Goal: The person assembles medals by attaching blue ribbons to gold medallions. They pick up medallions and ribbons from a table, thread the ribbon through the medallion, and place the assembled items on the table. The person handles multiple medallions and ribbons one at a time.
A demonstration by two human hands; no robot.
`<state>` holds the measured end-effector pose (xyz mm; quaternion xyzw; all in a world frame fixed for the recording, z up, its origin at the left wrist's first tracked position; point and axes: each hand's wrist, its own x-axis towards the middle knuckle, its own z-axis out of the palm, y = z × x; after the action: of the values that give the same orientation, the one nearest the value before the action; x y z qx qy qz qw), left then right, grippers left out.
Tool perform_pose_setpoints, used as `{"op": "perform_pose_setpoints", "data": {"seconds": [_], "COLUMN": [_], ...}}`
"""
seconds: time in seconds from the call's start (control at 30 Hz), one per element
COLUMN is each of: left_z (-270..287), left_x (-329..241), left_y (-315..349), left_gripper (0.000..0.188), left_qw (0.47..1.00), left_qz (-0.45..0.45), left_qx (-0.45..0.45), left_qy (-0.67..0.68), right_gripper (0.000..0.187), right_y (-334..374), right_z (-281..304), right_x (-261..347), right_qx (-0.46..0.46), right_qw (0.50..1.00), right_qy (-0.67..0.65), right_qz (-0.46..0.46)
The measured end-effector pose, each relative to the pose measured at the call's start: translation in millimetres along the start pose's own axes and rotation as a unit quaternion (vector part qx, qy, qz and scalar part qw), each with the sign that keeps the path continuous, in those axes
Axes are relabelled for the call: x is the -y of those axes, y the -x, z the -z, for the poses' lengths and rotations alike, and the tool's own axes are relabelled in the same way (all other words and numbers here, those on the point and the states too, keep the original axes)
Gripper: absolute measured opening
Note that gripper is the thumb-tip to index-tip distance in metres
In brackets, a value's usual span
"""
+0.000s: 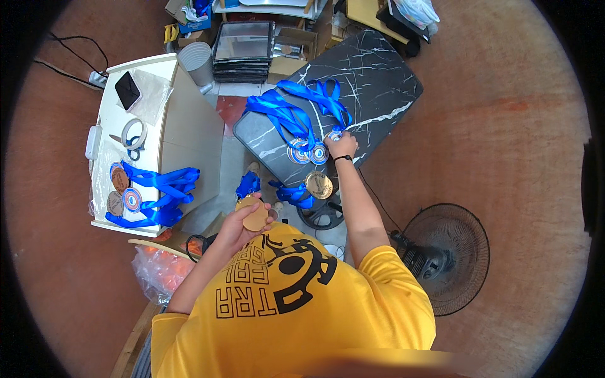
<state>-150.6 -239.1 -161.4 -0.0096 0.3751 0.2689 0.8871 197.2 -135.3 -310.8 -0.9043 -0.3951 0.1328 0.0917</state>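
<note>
While the left hand [237, 224] grips a gold medal [256, 218] on the near side of the table [381, 66], apart from its top, the right hand [343, 147] has its fingers at a blue medal [334, 135] on the table. I cannot tell if those fingers pinch it or just touch it.

The gold medal could drop to the floor if the left hand lets go too soon, as no top seems to be under it. The gold stack [319, 185] sits at the near corner of the table, so a bump or a tug on its blue strap [295, 194] could pull it down. Two ribbons [277, 108] [320, 94] lie close on the table, and a quick pull could make a knot or drag the blue pair [317, 153] along.

The yellow shirt [372, 309], on the near side of the table, has big black letters and a black picture. The gold stack has dark marks, too small to read. The bronze medal [120, 179], left of the table, has tiny marks too.
</note>
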Motion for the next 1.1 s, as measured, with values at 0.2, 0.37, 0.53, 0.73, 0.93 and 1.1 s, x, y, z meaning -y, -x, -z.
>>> {"op": "perform_pose_setpoints", "data": {"seconds": [0.2,0.37,0.53,0.73,0.93,1.1], "left_z": [-1,7,13,13,6,1], "left_x": [1,2,2,2,3,4], "left_y": [3,2,4,4,3,0], "left_gripper": [0.036,0.037,0.038,0.039,0.039,0.038], "left_qw": [1.0,1.0,1.0,1.0,0.999,0.998], "left_qz": [-0.001,-0.002,0.0,0.007,0.019,0.016], "left_qx": [-0.01,-0.006,0.017,-0.001,0.025,0.053], "left_qy": [-0.003,-0.015,-0.006,-0.011,-0.001,0.005], "right_gripper": [0.068,0.069,0.057,0.043,0.058,0.061], "right_y": [14,3,-27,-55,12,47], "right_z": [9,10,9,72,115,144], "right_x": [22,20,-3,-36,-11,20], "right_qx": [0.026,0.039,-0.043,0.26,0.418,0.503], "right_qw": [0.999,0.998,0.999,0.567,0.422,0.344], "right_qy": [0.015,0.045,-0.007,-0.724,-0.783,-0.786], "right_qz": [-0.034,-0.033,-0.031,-0.293,-0.185,-0.105]}}
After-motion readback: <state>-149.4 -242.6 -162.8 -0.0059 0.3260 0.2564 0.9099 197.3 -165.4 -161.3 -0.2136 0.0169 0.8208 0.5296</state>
